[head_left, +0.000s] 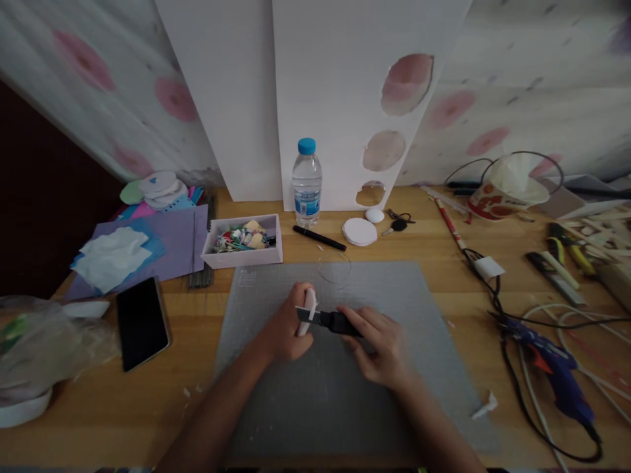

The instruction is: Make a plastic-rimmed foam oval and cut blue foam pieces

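Observation:
Above the grey cutting mat [325, 407], my left hand [288, 325] grips a small white foam board disc [308, 309], held on edge between thumb and fingers. My right hand [377, 341] is closed round the black handle of a utility knife [340, 322]. The knife's blade points left and lies across the disc's edge, touching it as far as I can see. A thin clear ring [334, 269] rests at the mat's far edge. Beyond it are a larger white disc [359, 232] and a small white round piece [374, 215].
A water bottle [306, 184], a box of scraps [242, 243] and a black pen [319, 238] stand or lie behind the mat. At left is a phone [142, 323]; at right, a glue gun [549, 368] with cables. White boards [325, 98] lean at the back.

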{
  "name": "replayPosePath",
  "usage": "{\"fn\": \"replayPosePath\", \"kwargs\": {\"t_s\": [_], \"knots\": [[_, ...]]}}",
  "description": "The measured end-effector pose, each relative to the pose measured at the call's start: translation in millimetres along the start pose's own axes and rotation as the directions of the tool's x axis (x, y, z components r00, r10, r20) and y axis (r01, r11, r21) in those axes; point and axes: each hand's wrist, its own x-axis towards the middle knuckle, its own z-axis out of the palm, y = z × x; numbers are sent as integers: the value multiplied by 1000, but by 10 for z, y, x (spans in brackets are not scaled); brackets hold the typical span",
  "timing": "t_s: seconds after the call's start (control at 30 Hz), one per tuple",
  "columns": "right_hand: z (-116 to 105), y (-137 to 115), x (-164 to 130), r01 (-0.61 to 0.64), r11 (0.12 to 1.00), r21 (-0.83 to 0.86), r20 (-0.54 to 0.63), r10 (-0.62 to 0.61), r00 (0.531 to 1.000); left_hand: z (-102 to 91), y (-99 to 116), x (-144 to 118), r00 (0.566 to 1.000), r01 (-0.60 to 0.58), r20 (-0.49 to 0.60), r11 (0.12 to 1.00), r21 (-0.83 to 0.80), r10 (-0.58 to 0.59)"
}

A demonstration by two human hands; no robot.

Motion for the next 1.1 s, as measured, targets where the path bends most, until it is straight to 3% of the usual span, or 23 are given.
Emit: {"fn": "replayPosePath", "kwargs": {"t_s": [0.27, 0.4, 0.57, 0.73, 0.87, 1.0, 1.1], "knots": [[-57, 40, -4, 27, 998, 57, -33, -26, 999, 11, 40, -31, 999, -8, 33, 993, -114, 12], [-109, 154, -40, -62, 997, 50, -123, 68, 990, -25, 86, -80, 1000, 7, 16, 993, -119, -5], [-62, 244, -86, -162, 982, 96, -236, 181, 955, -41, 84, -69, 1000, 11, -23, 1000, -1, -11], [8, 244, -98, -353, 907, 228, -283, 409, 868, -25, 67, -9, 994, 37, -103, 990, 138, -23], [-12, 226, -45, -440, 828, 348, -291, 541, 789, -3, 42, 12, 996, 14, -93, 966, 260, 11], [-38, 302, -5, -528, 793, 306, -382, 610, 695, -3, -50, 11, 999, 30, -28, 947, 319, -22], [-46, 439, -7, -601, 775, 198, -490, 609, 624, -35, -129, 10, 997, 62, -67, 941, 332, -43]]}}
